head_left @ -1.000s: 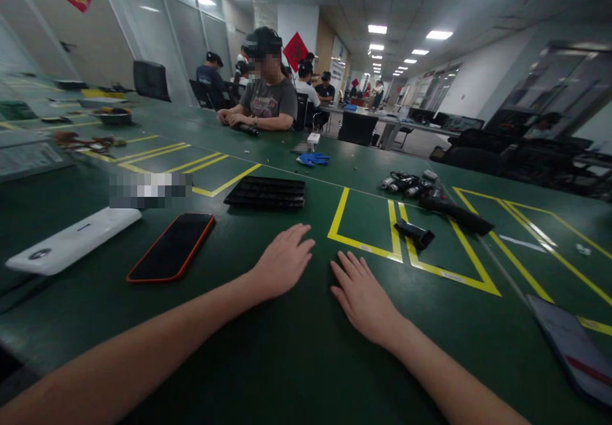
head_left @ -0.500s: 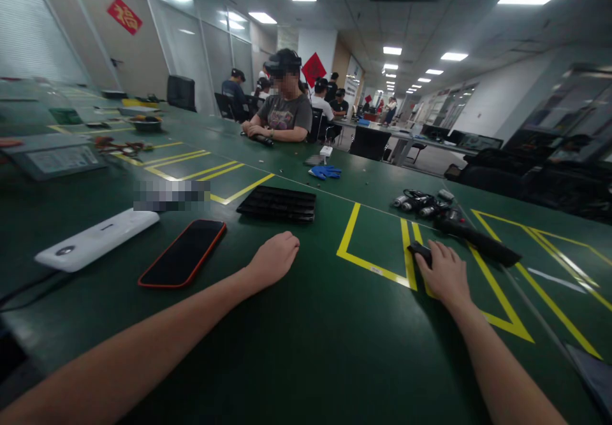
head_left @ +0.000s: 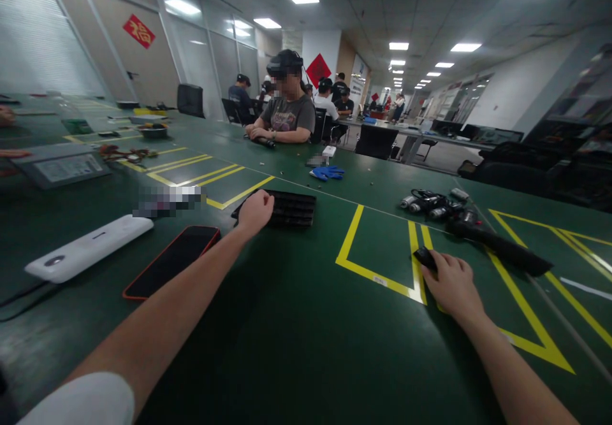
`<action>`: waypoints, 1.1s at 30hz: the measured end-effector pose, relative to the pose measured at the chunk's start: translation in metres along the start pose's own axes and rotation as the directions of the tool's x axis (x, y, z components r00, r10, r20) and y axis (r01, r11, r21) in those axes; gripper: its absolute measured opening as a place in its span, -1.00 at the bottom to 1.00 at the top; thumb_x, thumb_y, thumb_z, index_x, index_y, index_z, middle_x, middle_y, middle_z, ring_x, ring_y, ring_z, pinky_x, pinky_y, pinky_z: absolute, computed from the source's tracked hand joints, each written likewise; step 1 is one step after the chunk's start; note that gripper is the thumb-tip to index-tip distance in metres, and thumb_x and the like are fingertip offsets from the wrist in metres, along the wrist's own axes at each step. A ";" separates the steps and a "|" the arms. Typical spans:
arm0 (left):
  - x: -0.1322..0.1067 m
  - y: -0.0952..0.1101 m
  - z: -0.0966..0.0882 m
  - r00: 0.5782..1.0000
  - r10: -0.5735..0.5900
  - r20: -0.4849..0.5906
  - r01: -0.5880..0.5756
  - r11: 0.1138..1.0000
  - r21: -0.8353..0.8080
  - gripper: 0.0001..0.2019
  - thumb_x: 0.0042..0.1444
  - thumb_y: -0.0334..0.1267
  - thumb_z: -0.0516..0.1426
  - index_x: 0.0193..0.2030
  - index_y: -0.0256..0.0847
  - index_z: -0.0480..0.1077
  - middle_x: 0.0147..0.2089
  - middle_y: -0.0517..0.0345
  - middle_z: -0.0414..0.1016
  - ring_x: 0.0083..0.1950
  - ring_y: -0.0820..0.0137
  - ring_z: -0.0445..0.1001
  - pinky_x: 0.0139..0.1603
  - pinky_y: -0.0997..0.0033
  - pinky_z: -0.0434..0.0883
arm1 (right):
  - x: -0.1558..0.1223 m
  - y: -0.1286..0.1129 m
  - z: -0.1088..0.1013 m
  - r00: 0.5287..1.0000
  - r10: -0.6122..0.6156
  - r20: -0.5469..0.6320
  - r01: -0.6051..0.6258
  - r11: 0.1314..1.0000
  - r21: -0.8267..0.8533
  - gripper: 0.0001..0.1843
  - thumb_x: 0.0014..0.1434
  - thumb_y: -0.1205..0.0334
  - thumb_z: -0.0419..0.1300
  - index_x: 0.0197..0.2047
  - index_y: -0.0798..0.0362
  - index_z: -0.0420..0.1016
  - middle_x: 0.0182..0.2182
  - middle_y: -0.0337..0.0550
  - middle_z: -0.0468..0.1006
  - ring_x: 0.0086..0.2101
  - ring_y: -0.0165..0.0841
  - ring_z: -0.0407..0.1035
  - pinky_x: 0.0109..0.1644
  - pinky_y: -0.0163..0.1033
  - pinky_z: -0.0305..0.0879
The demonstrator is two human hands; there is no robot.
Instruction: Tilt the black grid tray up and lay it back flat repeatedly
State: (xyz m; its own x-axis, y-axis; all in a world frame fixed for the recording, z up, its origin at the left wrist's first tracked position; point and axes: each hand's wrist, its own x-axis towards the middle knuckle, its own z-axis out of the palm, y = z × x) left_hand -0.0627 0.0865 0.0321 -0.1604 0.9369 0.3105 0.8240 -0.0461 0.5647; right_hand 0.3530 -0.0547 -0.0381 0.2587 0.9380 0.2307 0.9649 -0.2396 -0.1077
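My left hand [head_left: 257,211] is over the left part of a flat black compartment tray [head_left: 294,209]. Its fingers are curled inward, and I cannot see what, if anything, is inside them. On the right, my right hand [head_left: 453,285] lies low at the table with its fingers closed around a small black block-like object [head_left: 424,258], whose front end sticks out beside a yellow tape line. An orange-edged phone [head_left: 174,260] lies left of my left forearm, which partly covers it.
A white elongated device [head_left: 90,246] with a black cable lies at the left. Black cylindrical parts and cables [head_left: 435,205] and a long black piece [head_left: 507,250] lie at the right. A blue glove [head_left: 327,172] is farther back. Across the green table sits a person [head_left: 287,109].
My left hand has moved forward and left, from in front of the black tray to over its left part. My right hand still holds the small black object. The view has shifted slightly.
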 end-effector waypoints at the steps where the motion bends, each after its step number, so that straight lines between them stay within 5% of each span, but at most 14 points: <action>1: -0.004 -0.001 0.000 0.996 0.081 -0.020 -0.078 0.989 0.122 -0.80 0.18 -0.23 -0.05 -0.34 -0.24 0.34 -0.27 -0.03 0.47 -0.18 0.23 0.43 -0.20 0.35 0.30 | 0.000 0.001 0.001 1.000 0.001 -0.003 -0.001 1.000 -0.014 -0.36 0.19 -0.03 -0.16 0.20 0.21 0.22 0.08 0.16 0.34 0.10 0.13 0.09 0.07 0.15 0.18; 3: -0.017 -0.003 -0.006 0.980 0.200 0.016 -0.194 0.928 0.317 -0.72 0.23 -0.22 -0.11 -0.25 -0.29 0.36 -0.20 -0.11 0.48 -0.16 0.20 0.44 -0.17 0.29 0.32 | 0.000 0.002 0.002 1.000 -0.004 -0.016 0.003 0.999 -0.047 -0.36 0.20 -0.02 -0.17 0.19 0.22 0.23 0.06 0.17 0.34 0.09 0.11 0.11 0.10 0.13 0.16; 6: -0.044 -0.010 -0.026 0.935 0.280 0.220 -0.355 0.762 0.541 -0.73 0.20 -0.31 -0.08 -0.26 -0.36 0.41 -0.21 -0.22 0.48 -0.15 0.12 0.46 -0.17 0.21 0.35 | 0.001 0.003 0.003 0.999 -0.034 -0.025 0.032 0.996 -0.081 -0.37 0.20 0.00 -0.18 0.17 0.24 0.25 0.03 0.20 0.36 0.06 0.06 0.15 0.14 0.09 0.12; 10: -0.084 -0.023 -0.044 0.820 0.282 0.498 -0.557 0.588 0.586 -0.72 0.10 -0.50 -0.07 -0.26 -0.39 0.47 -0.22 -0.24 0.50 -0.15 0.11 0.49 -0.12 0.17 0.38 | 0.001 0.004 0.005 0.998 -0.053 -0.018 0.051 0.995 -0.083 -0.38 0.20 0.00 -0.18 0.16 0.24 0.25 0.02 0.20 0.37 0.06 0.06 0.15 0.12 0.09 0.14; 16: -0.109 -0.036 -0.046 0.805 0.318 0.501 -0.580 0.599 0.551 -0.59 0.11 -0.57 -0.11 0.07 -0.50 0.35 0.14 -0.35 0.35 0.10 0.15 0.40 0.06 0.21 0.33 | 0.000 0.005 0.005 0.997 -0.070 -0.019 0.069 0.997 -0.046 -0.36 0.21 -0.01 -0.21 0.18 0.24 0.23 0.04 0.23 0.35 0.07 0.08 0.13 0.05 0.14 0.19; 21: -0.095 -0.040 -0.060 0.816 0.396 0.421 -0.577 0.584 0.570 -0.66 0.12 -0.51 -0.08 -0.09 -0.35 0.45 0.03 -0.22 0.44 0.05 0.12 0.41 0.01 0.14 0.31 | -0.001 0.005 0.005 0.998 -0.059 -0.017 0.058 0.998 -0.039 -0.34 0.20 -0.03 -0.22 0.18 0.23 0.23 0.04 0.22 0.35 0.08 0.10 0.11 0.06 0.12 0.19; 24: -0.084 -0.044 -0.067 0.841 0.336 0.423 -0.541 0.534 0.650 -0.73 0.09 -0.50 -0.04 -0.32 -0.33 0.50 -0.22 -0.22 0.53 -0.13 0.08 0.47 -0.10 0.12 0.30 | 0.000 0.005 0.006 0.998 -0.062 -0.024 0.061 0.997 -0.039 -0.35 0.20 -0.03 -0.22 0.18 0.23 0.23 0.04 0.22 0.35 0.07 0.09 0.12 0.04 0.14 0.20; 30: -0.078 -0.047 -0.070 0.751 0.354 0.558 -0.660 0.363 0.658 -0.70 0.08 -0.54 -0.05 -0.42 -0.29 0.49 -0.34 -0.13 0.53 -0.26 0.16 0.46 -0.17 0.18 0.26 | -0.001 0.005 0.006 0.997 -0.070 -0.034 0.069 0.996 -0.053 -0.37 0.21 0.00 -0.21 0.18 0.23 0.23 0.04 0.22 0.36 0.07 0.07 0.13 0.04 0.13 0.19; 33: -0.077 -0.048 -0.073 0.745 0.367 0.557 -0.667 0.386 0.638 -0.72 0.09 -0.53 -0.04 -0.40 -0.27 0.48 -0.34 -0.11 0.52 -0.26 0.19 0.45 -0.18 0.20 0.25 | -0.001 0.004 0.006 0.997 -0.065 -0.033 0.063 0.996 -0.061 -0.37 0.22 0.01 -0.21 0.19 0.24 0.23 0.04 0.22 0.36 0.07 0.07 0.13 0.07 0.12 0.17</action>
State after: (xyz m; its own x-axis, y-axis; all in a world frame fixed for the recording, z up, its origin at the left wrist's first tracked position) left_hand -0.1297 -0.0089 0.0366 0.4859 0.8739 0.0130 0.7712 -0.4217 -0.4769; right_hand 0.3560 -0.0556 -0.0444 0.1969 0.9427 0.2693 0.9802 -0.1952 -0.0333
